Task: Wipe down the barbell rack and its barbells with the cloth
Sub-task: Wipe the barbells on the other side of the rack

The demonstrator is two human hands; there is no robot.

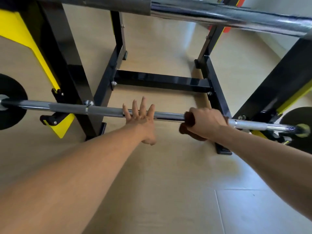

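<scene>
Head view: lower barbell (104, 109) lies across black-and-yellow rack (162, 81), low near floor (168, 191). Right hand (207, 123) wraps brown cloth (188, 125) around bar shaft, right of centre. Left hand (141, 120) flat, fingers spread straight, resting against bar near middle, gripping nothing. Upper barbell (219, 14) crosses top of frame, blurred.

Judgement: wiping of lower bar under way. Advise keeping cloth fully encircling shaft, firm even pressure, long strokes end to end; left hand steadies bar against rolling. Knurled sections need extra passes.
</scene>
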